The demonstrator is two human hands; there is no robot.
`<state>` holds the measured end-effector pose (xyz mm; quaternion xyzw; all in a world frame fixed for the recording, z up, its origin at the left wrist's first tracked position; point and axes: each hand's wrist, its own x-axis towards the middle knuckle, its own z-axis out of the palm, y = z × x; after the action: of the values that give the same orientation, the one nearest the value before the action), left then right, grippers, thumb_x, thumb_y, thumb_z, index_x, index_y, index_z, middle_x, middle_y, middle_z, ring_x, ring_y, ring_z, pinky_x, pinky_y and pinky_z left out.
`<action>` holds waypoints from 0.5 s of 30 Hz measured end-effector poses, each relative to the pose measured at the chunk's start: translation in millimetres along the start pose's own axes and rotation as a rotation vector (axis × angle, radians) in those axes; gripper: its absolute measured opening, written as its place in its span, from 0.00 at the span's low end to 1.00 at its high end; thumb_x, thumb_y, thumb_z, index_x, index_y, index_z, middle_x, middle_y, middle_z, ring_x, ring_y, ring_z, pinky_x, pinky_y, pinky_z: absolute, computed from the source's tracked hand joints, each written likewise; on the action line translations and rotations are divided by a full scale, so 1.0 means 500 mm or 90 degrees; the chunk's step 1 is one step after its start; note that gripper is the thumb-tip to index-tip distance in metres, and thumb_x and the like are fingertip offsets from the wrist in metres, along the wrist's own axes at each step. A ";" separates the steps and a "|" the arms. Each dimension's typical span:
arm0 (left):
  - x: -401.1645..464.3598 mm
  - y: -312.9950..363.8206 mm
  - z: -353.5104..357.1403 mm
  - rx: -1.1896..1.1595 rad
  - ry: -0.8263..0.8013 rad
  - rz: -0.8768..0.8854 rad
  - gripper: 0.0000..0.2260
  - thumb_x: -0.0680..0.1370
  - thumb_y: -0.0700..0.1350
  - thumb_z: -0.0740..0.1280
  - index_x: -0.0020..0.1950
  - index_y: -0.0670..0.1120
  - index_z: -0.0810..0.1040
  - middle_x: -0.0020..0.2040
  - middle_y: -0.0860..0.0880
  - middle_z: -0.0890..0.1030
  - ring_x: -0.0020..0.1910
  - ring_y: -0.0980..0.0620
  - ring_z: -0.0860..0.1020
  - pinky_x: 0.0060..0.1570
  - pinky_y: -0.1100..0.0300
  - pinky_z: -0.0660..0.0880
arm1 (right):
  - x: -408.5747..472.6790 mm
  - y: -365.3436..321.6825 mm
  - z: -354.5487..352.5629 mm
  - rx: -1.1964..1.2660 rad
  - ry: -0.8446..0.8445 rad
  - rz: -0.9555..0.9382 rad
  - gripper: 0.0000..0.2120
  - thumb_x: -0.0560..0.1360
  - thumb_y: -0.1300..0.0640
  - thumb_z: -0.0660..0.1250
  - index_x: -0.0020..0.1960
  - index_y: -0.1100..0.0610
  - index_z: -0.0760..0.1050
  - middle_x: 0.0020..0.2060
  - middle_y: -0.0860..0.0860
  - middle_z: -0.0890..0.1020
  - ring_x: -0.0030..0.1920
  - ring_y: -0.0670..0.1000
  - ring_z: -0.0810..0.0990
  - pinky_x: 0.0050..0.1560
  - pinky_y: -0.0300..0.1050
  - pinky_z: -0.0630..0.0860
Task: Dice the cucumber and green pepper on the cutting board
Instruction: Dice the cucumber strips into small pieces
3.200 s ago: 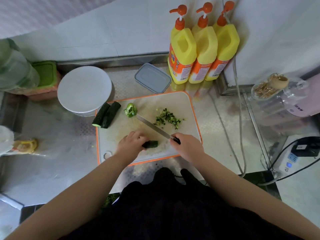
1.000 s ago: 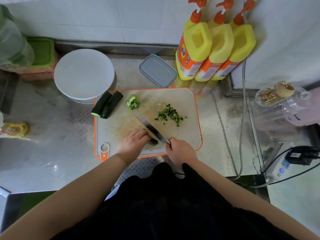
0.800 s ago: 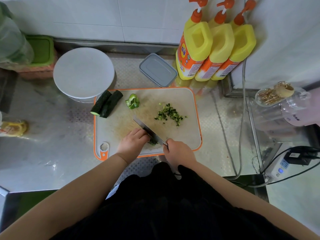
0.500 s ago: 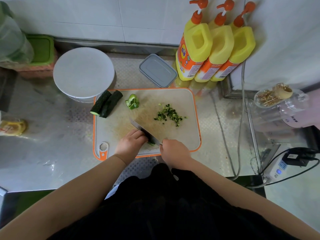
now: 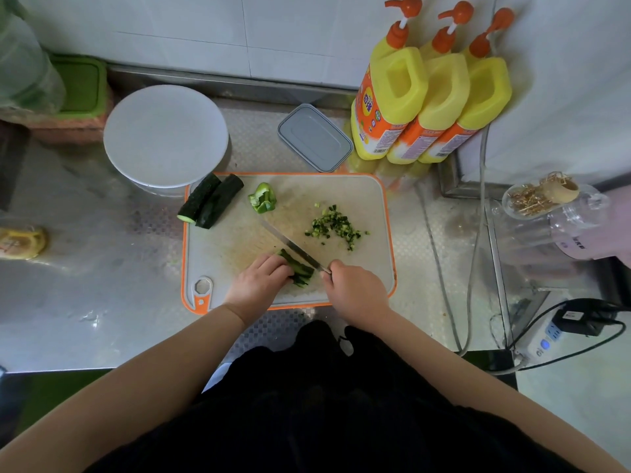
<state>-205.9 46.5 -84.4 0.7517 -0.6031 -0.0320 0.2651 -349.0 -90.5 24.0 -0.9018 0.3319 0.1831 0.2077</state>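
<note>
light: pretty soft and even, daylight-ish, nothing harsh
glare: the steel counter threw back pale washed-out patches on the left
shadows: faint ones under the white round lid and beside the yellow bottles; the dark clothing at the bottom was nearly black, no detail
distortion: wide-angle bend, wall tiles and counter edge curved toward the corners
focus: cutting board sharp enough, far-left edge smeared and blurry

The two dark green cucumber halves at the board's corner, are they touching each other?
Touching. The head view shows the two cucumber halves lying side by side, long edges pressed together.
</note>
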 end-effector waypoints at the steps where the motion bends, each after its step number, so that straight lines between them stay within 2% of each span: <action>1: -0.001 -0.002 0.001 0.002 -0.005 0.011 0.06 0.77 0.43 0.66 0.50 0.44 0.80 0.51 0.47 0.78 0.50 0.49 0.73 0.38 0.55 0.78 | 0.005 0.006 0.000 -0.004 0.002 0.005 0.13 0.82 0.49 0.52 0.45 0.56 0.66 0.32 0.51 0.72 0.34 0.56 0.74 0.33 0.47 0.67; 5: -0.004 -0.001 0.000 0.014 -0.010 0.021 0.10 0.79 0.46 0.61 0.50 0.44 0.81 0.51 0.47 0.78 0.50 0.49 0.73 0.38 0.55 0.78 | 0.014 0.018 0.016 -0.006 -0.038 0.007 0.11 0.82 0.50 0.53 0.45 0.56 0.66 0.32 0.51 0.72 0.34 0.55 0.74 0.32 0.46 0.66; 8: 0.003 0.005 -0.006 0.011 0.004 0.013 0.10 0.78 0.46 0.62 0.48 0.44 0.82 0.49 0.47 0.79 0.49 0.49 0.73 0.36 0.56 0.77 | 0.007 0.015 0.029 0.016 -0.073 0.004 0.11 0.82 0.51 0.53 0.45 0.56 0.65 0.30 0.49 0.69 0.35 0.55 0.74 0.33 0.47 0.67; 11: 0.005 0.005 -0.005 0.008 0.012 0.028 0.10 0.78 0.45 0.63 0.46 0.43 0.82 0.48 0.47 0.80 0.47 0.48 0.74 0.38 0.55 0.78 | -0.002 0.012 0.034 0.031 -0.088 0.021 0.12 0.82 0.50 0.53 0.49 0.58 0.68 0.37 0.53 0.77 0.39 0.57 0.78 0.36 0.49 0.72; 15: 0.004 0.005 -0.002 0.010 0.008 0.033 0.10 0.79 0.44 0.62 0.46 0.43 0.82 0.47 0.46 0.81 0.47 0.47 0.75 0.39 0.54 0.79 | -0.011 0.009 0.041 0.035 -0.079 0.023 0.13 0.82 0.50 0.52 0.52 0.58 0.69 0.41 0.55 0.80 0.42 0.58 0.79 0.36 0.47 0.69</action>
<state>-207.2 44.6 -81.9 0.7382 -0.6205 -0.0156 0.2640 -359.8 -80.4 8.2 -0.8765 0.3395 0.2333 0.2490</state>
